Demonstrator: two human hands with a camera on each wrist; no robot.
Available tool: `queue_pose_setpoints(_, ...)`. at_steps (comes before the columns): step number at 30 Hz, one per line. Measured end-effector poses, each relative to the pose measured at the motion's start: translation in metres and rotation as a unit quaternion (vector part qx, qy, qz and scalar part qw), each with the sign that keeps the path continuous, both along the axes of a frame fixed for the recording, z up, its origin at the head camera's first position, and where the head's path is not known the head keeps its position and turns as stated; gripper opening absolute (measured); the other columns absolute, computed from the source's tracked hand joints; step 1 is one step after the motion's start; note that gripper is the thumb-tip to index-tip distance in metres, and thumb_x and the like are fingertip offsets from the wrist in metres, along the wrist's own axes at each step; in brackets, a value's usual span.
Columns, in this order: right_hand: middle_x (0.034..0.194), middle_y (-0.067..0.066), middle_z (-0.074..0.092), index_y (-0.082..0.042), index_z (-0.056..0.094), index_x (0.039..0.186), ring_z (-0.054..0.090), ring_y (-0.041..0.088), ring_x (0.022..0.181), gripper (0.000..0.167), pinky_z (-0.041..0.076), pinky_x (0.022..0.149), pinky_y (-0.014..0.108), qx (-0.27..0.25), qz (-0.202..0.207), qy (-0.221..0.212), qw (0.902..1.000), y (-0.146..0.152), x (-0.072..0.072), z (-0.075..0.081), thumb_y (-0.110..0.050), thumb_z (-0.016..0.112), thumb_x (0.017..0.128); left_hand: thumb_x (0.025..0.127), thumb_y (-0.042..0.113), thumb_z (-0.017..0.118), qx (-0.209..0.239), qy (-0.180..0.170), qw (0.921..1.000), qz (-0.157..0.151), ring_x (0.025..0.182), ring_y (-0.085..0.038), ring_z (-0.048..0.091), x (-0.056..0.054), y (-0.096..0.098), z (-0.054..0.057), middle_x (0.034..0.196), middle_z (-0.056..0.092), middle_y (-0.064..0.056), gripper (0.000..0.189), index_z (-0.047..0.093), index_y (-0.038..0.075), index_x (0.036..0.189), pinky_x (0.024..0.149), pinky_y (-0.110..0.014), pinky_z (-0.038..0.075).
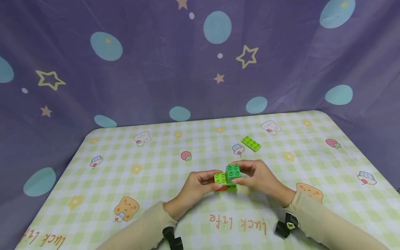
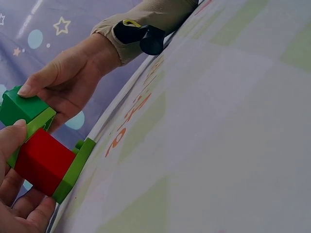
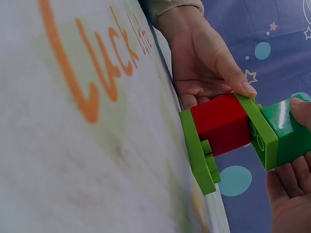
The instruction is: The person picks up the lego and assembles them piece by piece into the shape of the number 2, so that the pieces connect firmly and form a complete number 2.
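A small stack of toy building bricks stands between both hands near the middle of the table. At its base lies a light green plate [image 3: 197,153], with a red brick [image 2: 44,161] on one end. Across the red brick sits a second light green plate [image 1: 220,178], jutting out to the right. On that jutting end is a dark green brick [image 1: 233,172], studs up. My left hand [image 1: 198,184] grips the stack from the left, thumb at the upper plate's edge. With thumb and fingers on opposite sides, my right hand [image 1: 260,177] pinches the dark green brick.
A loose light green plate [image 1: 251,143] lies studs up farther back, right of the middle. The table [image 1: 162,205] has a checked cloth with printed pictures. Behind it hangs a purple curtain [image 1: 156,80]. Each wrist wears a black camera mount [image 1: 285,225].
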State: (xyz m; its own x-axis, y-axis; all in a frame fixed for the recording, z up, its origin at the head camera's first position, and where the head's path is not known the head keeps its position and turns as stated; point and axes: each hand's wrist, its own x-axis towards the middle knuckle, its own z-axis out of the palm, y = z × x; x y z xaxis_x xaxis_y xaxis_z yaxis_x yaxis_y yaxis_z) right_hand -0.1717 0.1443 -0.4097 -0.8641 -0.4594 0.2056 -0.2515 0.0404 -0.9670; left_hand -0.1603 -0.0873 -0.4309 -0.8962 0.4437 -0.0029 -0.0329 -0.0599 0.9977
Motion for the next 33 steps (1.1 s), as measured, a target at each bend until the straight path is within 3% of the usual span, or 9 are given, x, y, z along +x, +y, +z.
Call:
queue_pose_setpoints(9, 0.105, 0.003, 0.069, 0.001, 0.065, 0.112, 0.064, 0.016, 0.097, 0.034, 0.047, 0.092, 0.024, 0.007, 0.008, 0.022, 0.9997, 0.001, 0.001, 0.001, -0.004, 0.074, 0.079, 0.081, 0.005, 0.073, -0.010, -0.004, 0.9999, 0.006, 0.093, -0.015, 0.067, -0.001, 0.000, -0.001, 0.114, 0.065, -0.018, 0.040, 0.062, -0.005, 0.118, 0.074, -0.022, 0.054)
queue_pose_setpoints(12, 0.108, 0.008, 0.068, 0.002, 0.062, 0.115, 0.063, 0.016, 0.099, 0.038, 0.047, 0.092, 0.024, 0.009, 0.031, 0.020, 0.9993, 0.005, -0.002, 0.002, -0.003, 0.073, 0.080, 0.081, 0.006, 0.073, -0.006, -0.018, 0.9998, 0.006, 0.095, -0.016, 0.067, -0.001, 0.000, 0.000, 0.114, 0.066, -0.017, 0.041, 0.062, -0.005, 0.119, 0.076, -0.022, 0.053)
queue_pose_setpoints(17, 0.124, 0.024, 0.058, 0.009, 0.053, 0.126, 0.060, 0.010, 0.108, 0.050, 0.046, 0.094, 0.025, 0.020, 0.090, 0.015, 0.9956, 0.017, -0.015, 0.002, 0.000, 0.072, 0.081, 0.080, 0.006, 0.074, -0.005, -0.035, 0.9993, 0.009, 0.098, -0.019, 0.066, 0.000, 0.000, 0.001, 0.115, 0.065, -0.017, 0.044, 0.061, -0.004, 0.121, 0.079, -0.023, 0.053)
queue_pose_setpoints(20, 0.127, 0.029, 0.053, 0.012, 0.049, 0.128, 0.058, 0.008, 0.112, 0.052, 0.045, 0.095, 0.026, 0.027, 0.093, 0.011, 0.9953, 0.028, -0.027, 0.002, 0.003, 0.069, 0.081, 0.080, 0.006, 0.075, -0.013, -0.036, 0.9991, 0.016, 0.098, -0.018, 0.066, -0.001, 0.000, 0.001, 0.115, 0.066, -0.016, 0.044, 0.062, -0.002, 0.121, 0.078, -0.023, 0.053)
queue_pose_setpoints(22, 0.126, 0.025, 0.056, 0.012, 0.049, 0.128, 0.058, 0.008, 0.112, 0.049, 0.045, 0.095, 0.025, 0.026, 0.063, -0.006, 0.9976, 0.034, -0.035, 0.001, 0.003, 0.067, 0.083, 0.080, 0.007, 0.075, -0.020, -0.034, 0.9990, 0.021, 0.098, -0.017, 0.066, -0.001, 0.000, 0.001, 0.115, 0.066, -0.015, 0.044, 0.062, -0.002, 0.121, 0.078, -0.023, 0.053)
queue_pose_setpoints(25, 0.119, 0.010, 0.064, 0.014, 0.049, 0.127, 0.060, 0.011, 0.109, 0.046, 0.047, 0.091, 0.022, 0.003, -0.022, -0.059, 0.9980, 0.045, -0.045, -0.002, -0.001, 0.065, 0.087, 0.079, 0.008, 0.075, -0.025, -0.036, 0.9987, 0.026, 0.098, -0.016, 0.066, -0.001, 0.000, 0.001, 0.116, 0.066, -0.014, 0.044, 0.062, -0.001, 0.120, 0.079, -0.023, 0.052)
queue_pose_setpoints(29, 0.104, -0.007, 0.068, 0.013, 0.049, 0.126, 0.062, 0.008, 0.101, 0.049, 0.049, 0.086, 0.019, -0.048, -0.146, -0.132, 0.9794, 0.054, -0.056, -0.008, -0.013, 0.067, 0.088, 0.079, 0.007, 0.075, -0.021, -0.043, 0.9985, 0.025, 0.096, -0.016, 0.066, -0.001, 0.000, 0.000, 0.114, 0.066, -0.014, 0.044, 0.063, -0.001, 0.120, 0.078, -0.022, 0.052)
queue_pose_setpoints(33, 0.107, -0.003, 0.065, 0.010, 0.050, 0.126, 0.059, 0.003, 0.098, 0.048, 0.048, 0.085, 0.017, -0.049, -0.210, -0.143, 0.9660, 0.056, -0.064, -0.015, -0.016, 0.067, 0.089, 0.079, 0.007, 0.075, -0.016, -0.039, 0.9989, 0.021, 0.093, -0.015, 0.067, -0.001, 0.000, 0.000, 0.112, 0.067, -0.016, 0.043, 0.063, -0.003, 0.119, 0.075, -0.022, 0.053)
